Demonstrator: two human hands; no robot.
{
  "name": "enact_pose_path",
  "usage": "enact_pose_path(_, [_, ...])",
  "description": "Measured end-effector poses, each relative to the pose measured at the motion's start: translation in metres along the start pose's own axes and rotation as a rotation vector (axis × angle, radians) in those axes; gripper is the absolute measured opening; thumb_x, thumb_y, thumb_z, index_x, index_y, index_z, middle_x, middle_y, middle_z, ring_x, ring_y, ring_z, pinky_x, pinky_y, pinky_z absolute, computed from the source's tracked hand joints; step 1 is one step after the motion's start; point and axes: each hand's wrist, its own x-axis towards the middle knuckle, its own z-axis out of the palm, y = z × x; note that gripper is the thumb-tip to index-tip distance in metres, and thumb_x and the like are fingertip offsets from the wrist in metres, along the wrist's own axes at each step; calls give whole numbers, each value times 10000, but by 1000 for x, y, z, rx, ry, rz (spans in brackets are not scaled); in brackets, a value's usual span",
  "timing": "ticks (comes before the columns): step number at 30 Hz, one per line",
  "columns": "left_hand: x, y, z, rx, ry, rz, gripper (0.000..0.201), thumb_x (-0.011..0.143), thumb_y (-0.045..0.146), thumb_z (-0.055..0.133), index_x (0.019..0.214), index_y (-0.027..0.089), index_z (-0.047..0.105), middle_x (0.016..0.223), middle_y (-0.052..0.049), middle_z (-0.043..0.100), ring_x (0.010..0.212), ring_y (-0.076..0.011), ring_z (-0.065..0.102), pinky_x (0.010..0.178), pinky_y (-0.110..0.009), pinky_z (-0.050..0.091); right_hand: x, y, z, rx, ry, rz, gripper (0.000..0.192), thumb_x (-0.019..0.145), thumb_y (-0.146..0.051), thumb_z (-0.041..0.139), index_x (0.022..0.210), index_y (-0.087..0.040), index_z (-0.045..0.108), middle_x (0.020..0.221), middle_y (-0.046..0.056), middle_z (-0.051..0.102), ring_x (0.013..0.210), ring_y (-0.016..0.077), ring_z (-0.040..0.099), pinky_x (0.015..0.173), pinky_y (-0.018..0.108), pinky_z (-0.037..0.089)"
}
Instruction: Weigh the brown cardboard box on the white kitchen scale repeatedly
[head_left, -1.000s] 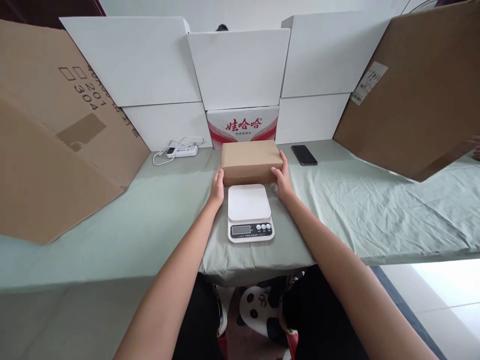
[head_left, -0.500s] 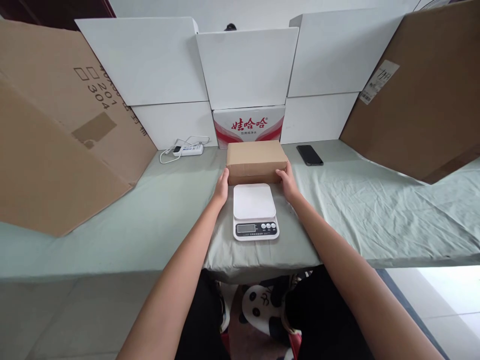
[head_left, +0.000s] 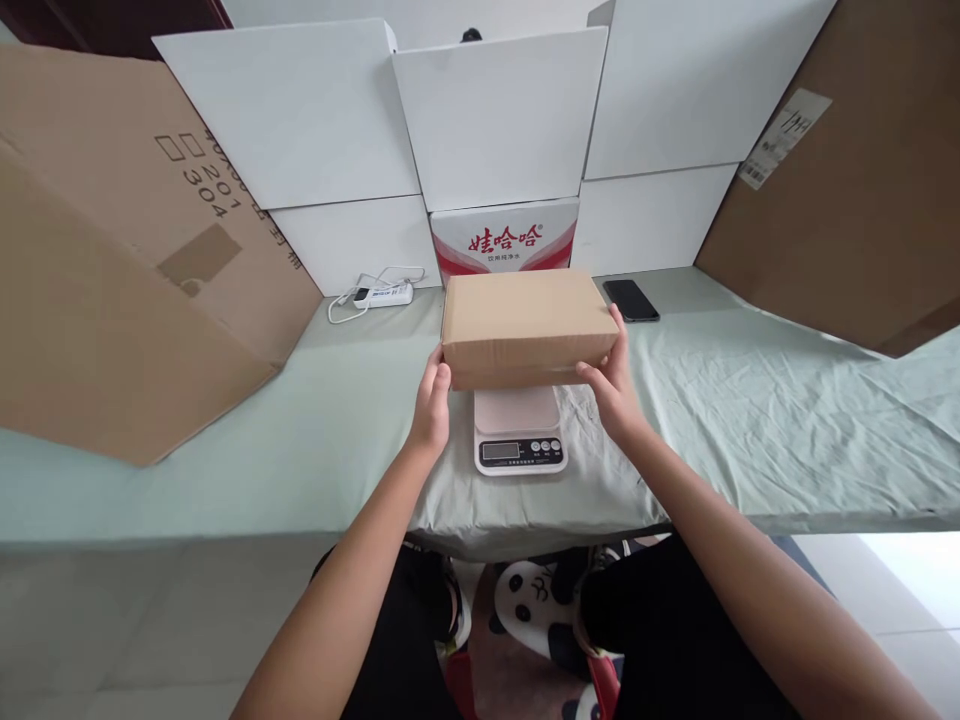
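Between both hands is a closed brown cardboard box (head_left: 529,310), lifted and overlapping the back of a white kitchen scale (head_left: 521,455). My left hand (head_left: 433,400) grips the box's left end, thumb toward its front corner. My right hand (head_left: 615,385) clasps the right end, with the thumb on the front face and fingers along the side. The scale's display and buttons face me, and its rear platform is hidden under the box. Its display looks blank.
A black phone (head_left: 631,300) lies at the back right. A white power strip (head_left: 384,295) with a cable rests at the back left. White boxes (head_left: 502,120) and a red-printed carton (head_left: 504,238) wall off the back. Large cardboard panels (head_left: 112,280) flank the green-clothed table (head_left: 352,420).
Both hands have raised the cardboard box from the cloth behind the scale and brought it nearer, so it now covers the rear of the platform. The camera view has shifted slightly.
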Motion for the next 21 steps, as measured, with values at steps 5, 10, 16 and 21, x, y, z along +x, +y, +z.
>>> enact_pose_path(5, [-42, 17, -2, 33, -15, -46, 739, 1040, 832, 549, 1571, 322, 616, 1715, -109, 630, 1661, -390, 532, 1364, -553, 462, -41, -10, -10, -41, 6, 37, 1032, 923, -711, 794, 1757, -468, 238, 1763, 113, 495, 1533, 440, 616, 1236, 714, 594])
enact_pose_path(10, [-61, 20, 0, 58, -34, -85, 736, 1032, 824, 565, 1565, 317, 612, 1692, -127, 643, 1655, -407, 535, 1364, -582, 465, -52, -3, -13, -47, 15, 23, 946, 928, -654, 823, 1693, -474, 295, 1698, 101, 497, 1573, 420, 557, 1224, 674, 614])
enact_pose_path(16, [-63, 12, -5, 75, -9, -106, 695, 1046, 815, 539, 1537, 331, 624, 1679, -115, 649, 1652, -400, 534, 1354, -575, 467, -53, 5, -9, -56, -17, 35, 934, 938, -636, 799, 1701, -498, 279, 1639, 97, 537, 1391, 391, 672, 1140, 681, 663])
enact_pose_path(21, [-61, 8, -9, 77, 22, -132, 671, 1054, 809, 526, 1521, 336, 626, 1678, -111, 651, 1634, -391, 552, 1334, -567, 483, -53, 6, -10, -55, -21, 33, 915, 952, -638, 791, 1706, -483, 297, 1645, 93, 558, 1369, 366, 703, 1132, 637, 678])
